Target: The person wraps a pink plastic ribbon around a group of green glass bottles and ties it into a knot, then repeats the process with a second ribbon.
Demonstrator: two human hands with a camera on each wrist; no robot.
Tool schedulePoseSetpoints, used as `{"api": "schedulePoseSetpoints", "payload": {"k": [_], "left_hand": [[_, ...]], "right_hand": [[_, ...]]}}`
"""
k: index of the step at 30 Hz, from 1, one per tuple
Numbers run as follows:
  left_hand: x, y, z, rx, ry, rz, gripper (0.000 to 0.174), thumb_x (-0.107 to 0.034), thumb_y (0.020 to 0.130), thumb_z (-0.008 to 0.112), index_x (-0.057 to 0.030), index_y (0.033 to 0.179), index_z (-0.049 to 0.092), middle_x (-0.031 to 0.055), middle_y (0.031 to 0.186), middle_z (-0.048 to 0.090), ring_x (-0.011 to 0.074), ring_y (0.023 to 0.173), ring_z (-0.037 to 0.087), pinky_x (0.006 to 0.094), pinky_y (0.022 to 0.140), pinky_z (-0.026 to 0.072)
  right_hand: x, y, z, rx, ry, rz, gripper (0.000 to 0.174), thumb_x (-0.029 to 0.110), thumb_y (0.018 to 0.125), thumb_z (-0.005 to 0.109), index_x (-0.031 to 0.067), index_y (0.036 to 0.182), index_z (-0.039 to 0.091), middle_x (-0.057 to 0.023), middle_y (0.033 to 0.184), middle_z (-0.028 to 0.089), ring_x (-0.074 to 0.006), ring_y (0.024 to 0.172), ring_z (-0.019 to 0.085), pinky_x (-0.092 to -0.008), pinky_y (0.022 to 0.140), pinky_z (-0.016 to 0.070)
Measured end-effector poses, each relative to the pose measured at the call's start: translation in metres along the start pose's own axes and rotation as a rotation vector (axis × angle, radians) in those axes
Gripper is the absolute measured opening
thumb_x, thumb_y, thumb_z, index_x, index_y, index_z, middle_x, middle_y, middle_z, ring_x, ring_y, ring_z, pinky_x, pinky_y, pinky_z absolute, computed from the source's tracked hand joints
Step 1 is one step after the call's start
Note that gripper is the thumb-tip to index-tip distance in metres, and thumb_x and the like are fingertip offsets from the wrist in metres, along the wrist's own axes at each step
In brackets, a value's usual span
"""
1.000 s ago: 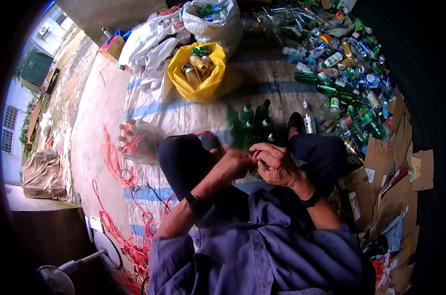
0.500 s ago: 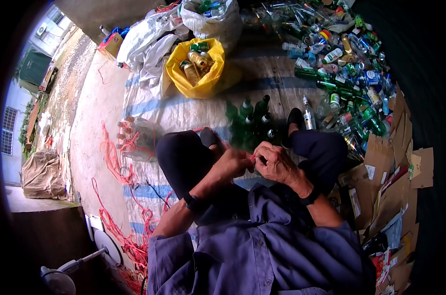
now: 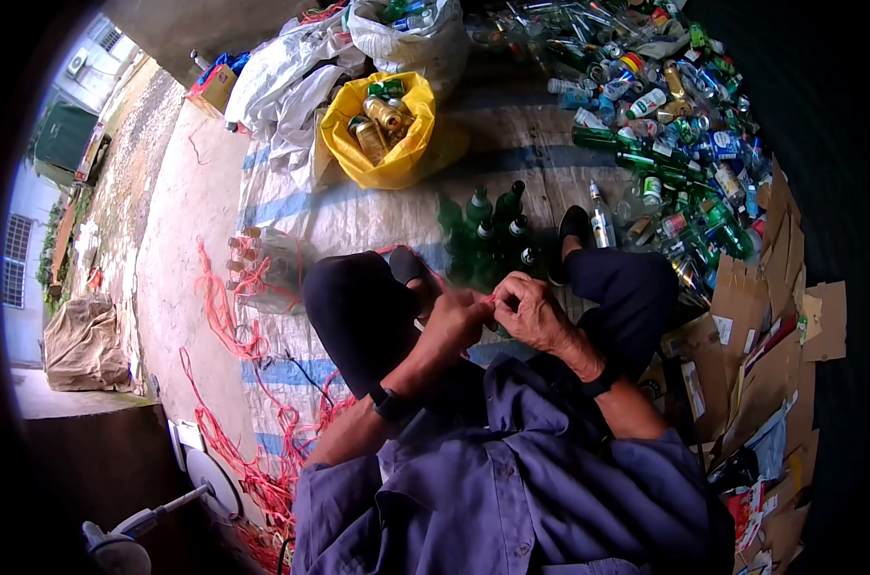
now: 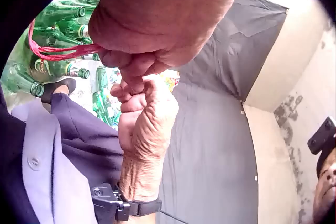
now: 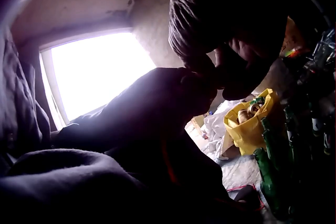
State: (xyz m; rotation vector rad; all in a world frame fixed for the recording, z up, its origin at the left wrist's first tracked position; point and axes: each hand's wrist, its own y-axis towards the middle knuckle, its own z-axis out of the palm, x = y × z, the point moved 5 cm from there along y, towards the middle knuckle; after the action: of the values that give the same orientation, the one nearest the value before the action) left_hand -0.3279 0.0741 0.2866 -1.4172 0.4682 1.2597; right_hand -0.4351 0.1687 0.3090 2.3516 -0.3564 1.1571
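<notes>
In the head view, my left hand [image 3: 457, 318] and right hand [image 3: 540, 314] meet at the fingertips in front of my lap. Both pinch a pink-red plastic string [image 3: 489, 299]. The left wrist view shows a loop of this string [image 4: 58, 53] running out from the curled fingers of my left hand [image 4: 157, 19]. My right hand [image 4: 147, 119] is right below it there, fingers bent. Both hands are dark in the right wrist view, and the string between the fingertips is mostly hidden. Just beyond the hands stand several green glass bottles [image 3: 483, 225] in a cluster.
A clear bottle [image 3: 603, 218] stands by my right shoe. Heaped bottles and cans [image 3: 689, 144] lie at right, above flattened cardboard [image 3: 742, 345]. A yellow bag [image 3: 382, 172] of cans stands ahead. At left are string-tied clear bottles [image 3: 277, 273], tangled pink string [image 3: 253, 470] and a fan [image 3: 212, 484].
Both hands have shifted slightly left, their fingertips staying close together on the string. The right hand's fingers are now more bent. The head view has tilted a little.
</notes>
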Motion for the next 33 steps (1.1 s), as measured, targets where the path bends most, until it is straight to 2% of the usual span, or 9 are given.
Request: {"api": "schedulePoseSetpoints", "payload": {"k": [5,11,13,14,16,17,19,24,33], "left_hand": [[0.0,-0.001,0.003,-0.02,-0.02,-0.013,0.021,-0.021,0.091,0.06,-0.0037,0.079,0.06,-0.0059,0.055,0.046,0.0018,0.043,0.035,0.0207,0.04,0.023],[0.003,0.006,-0.002,-0.162,0.026,0.093,0.013,-0.013,0.09,0.06,-0.0016,0.093,0.058,-0.0001,0.062,0.056,0.0058,0.048,0.044,0.0216,0.043,0.0303],[-0.005,0.005,0.002,-0.115,0.087,0.342,0.015,-0.012,0.09,0.06,-0.0035,0.102,0.056,0.004,0.062,0.057,0.0105,0.051,0.049,0.0256,0.046,0.0356],[-0.004,0.004,0.001,-0.116,0.088,0.343,0.015,-0.012,0.09,0.06,-0.0035,0.102,0.056,0.004,0.062,0.057,0.0105,0.051,0.049,0.0256,0.046,0.0356],[-0.028,-0.007,0.005,-0.188,0.65,0.422,0.021,-0.013,0.089,0.061,-0.0018,0.106,0.056,0.0157,0.072,0.063,0.0216,0.06,0.061,0.032,0.055,0.0462],[-0.024,-0.005,0.004,-0.19,0.653,0.421,0.021,-0.013,0.089,0.061,-0.0018,0.106,0.056,0.0157,0.072,0.063,0.0216,0.06,0.061,0.032,0.055,0.0462],[-0.031,-0.008,0.01,-0.176,0.624,0.657,0.018,-0.01,0.089,0.059,-0.0065,0.106,0.061,0.0138,0.068,0.06,0.0191,0.056,0.056,0.0315,0.055,0.0453],[-0.023,0.002,0.0,-0.102,0.636,0.477,0.015,-0.008,0.087,0.059,-0.0034,0.099,0.067,0.0127,0.072,0.064,0.0183,0.063,0.062,0.0313,0.059,0.0486],[-0.023,0.023,-0.007,-0.081,0.539,0.463,0.014,-0.009,0.085,0.062,0.0031,0.091,0.066,0.0107,0.072,0.065,0.0159,0.066,0.063,0.0292,0.06,0.049]], "right_hand": [[-0.006,-0.004,0.004,-0.02,-0.008,0.023,0.011,-0.005,0.072,0.06,0.0001,0.074,0.051,-0.0113,0.074,0.06,-0.026,0.066,0.061,-0.0332,0.057,0.0504],[-0.008,-0.006,0.003,-0.022,0.093,0.12,0.008,-0.001,0.074,0.062,-0.0003,0.074,0.054,-0.0115,0.075,0.062,-0.0236,0.067,0.062,-0.0321,0.061,0.0491],[-0.016,-0.008,0.005,-0.005,0.1,0.137,0.007,0.0,0.075,0.062,-0.0009,0.075,0.055,-0.0104,0.074,0.062,-0.0206,0.066,0.061,-0.0306,0.059,0.0481],[-0.018,-0.008,0.007,0.013,0.109,0.154,0.007,0.002,0.077,0.062,-0.0016,0.075,0.057,-0.0094,0.073,0.062,-0.0175,0.064,0.061,-0.0292,0.057,0.0471],[-0.015,-0.007,0.005,0.034,0.216,0.243,0.007,0.003,0.078,0.061,-0.0025,0.077,0.058,-0.0079,0.07,0.062,-0.0145,0.061,0.06,-0.0279,0.055,0.0461],[-0.014,-0.007,0.006,0.056,0.324,0.334,0.008,0.004,0.079,0.061,-0.0035,0.078,0.06,-0.0064,0.067,0.062,-0.0114,0.059,0.059,-0.0266,0.053,0.0452],[-0.012,-0.006,0.002,0.092,0.365,0.405,0.014,0.009,0.079,0.064,-0.0039,0.075,0.059,-0.0081,0.066,0.062,-0.0132,0.058,0.061,-0.0281,0.053,0.0465],[-0.024,-0.009,0.006,0.125,0.436,0.488,0.019,0.011,0.081,0.061,-0.0042,0.07,0.057,-0.0056,0.061,0.06,-0.0111,0.053,0.059,-0.0264,0.049,0.047],[-0.035,-0.005,0.008,0.11,0.612,0.634,0.019,0.014,0.083,0.06,-0.0015,0.072,0.061,-0.0032,0.063,0.06,-0.0091,0.056,0.058,-0.0236,0.053,0.046]]}}
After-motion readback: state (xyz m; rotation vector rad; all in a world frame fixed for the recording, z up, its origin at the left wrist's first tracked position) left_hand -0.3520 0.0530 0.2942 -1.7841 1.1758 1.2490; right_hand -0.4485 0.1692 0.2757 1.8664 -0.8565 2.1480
